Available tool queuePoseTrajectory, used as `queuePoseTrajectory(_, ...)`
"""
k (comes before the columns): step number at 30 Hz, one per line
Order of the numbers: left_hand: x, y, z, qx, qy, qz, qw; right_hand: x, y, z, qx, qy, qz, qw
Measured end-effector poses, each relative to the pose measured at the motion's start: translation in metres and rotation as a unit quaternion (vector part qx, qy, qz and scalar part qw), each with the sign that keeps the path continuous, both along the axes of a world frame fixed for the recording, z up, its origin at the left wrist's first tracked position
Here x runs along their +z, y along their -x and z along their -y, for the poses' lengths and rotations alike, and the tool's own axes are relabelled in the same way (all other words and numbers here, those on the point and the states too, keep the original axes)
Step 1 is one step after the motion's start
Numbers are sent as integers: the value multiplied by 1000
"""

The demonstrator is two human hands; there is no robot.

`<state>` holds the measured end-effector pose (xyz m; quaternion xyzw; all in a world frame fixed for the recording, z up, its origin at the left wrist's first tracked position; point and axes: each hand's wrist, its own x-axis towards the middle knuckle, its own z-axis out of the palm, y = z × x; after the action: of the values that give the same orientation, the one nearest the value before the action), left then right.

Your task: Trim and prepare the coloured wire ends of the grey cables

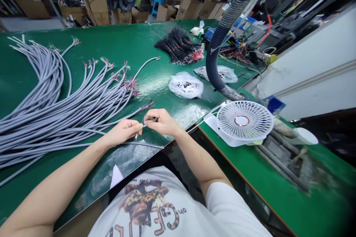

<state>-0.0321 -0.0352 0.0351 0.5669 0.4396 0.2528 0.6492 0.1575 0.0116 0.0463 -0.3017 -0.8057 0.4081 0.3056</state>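
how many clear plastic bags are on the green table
2. The near bag lies left of the black hose; the second bag is right of it, partly behind the hose. A white lump farther back may be another.

One view only, from the person's head, facing forward and down. It sits close above the left hand (124, 131) and right hand (162, 120), which meet mid-frame at a grey cable (151, 145). The green tabletop (155, 44) runs ahead and leftward, and stacked boxes (97, 9) lie far off at the top edge.

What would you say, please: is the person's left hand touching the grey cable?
Touching: the head view shows the left hand pinching the grey cable near its stripped end.
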Motion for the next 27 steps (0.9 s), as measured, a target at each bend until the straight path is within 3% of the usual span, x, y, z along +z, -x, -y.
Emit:
queuePoseTrajectory(2, 2, -1, 3, -53, -33, -30, 998, -6, 2, -5, -10, 158, -35, 987)
queuePoseTrajectory(4, 4, 0, 4, -99, -53, -44, 993, -14, 3, -10, -18, 286, -84, 954)
queuePoseTrajectory(6, 5, 0, 4, -95, -54, -35, 993, -20, 0, -11, -19, 330, -121, 936)
queuePoseTrajectory(8, 6, 2, 2, -55, -44, -16, 997, -20, -5, -8, -13, 281, -131, 951)
queuePoseTrajectory(12, 4, 4, -2, -8, -10, 9, 1000, -11, -16, 4, 3, 28, -99, 995)
queuePoseTrajectory(15, 3, 5, -3, 0, 29, 28, 999, -9, -18, 10, 18, -136, -70, 988)
queuePoseTrajectory(18, 2, 5, -3, -4, 53, 47, 997, -11, -17, 12, 18, -228, -28, 973)
queuePoseTrajectory(23, 2, 3, -1, -15, 47, 28, 998, -6, -15, 12, 48, -242, 29, 969)
queuePoseTrajectory(27, 0, 1, 1, -33, 16, -12, 999, 0, -11, 9, 58, -131, 18, 989)
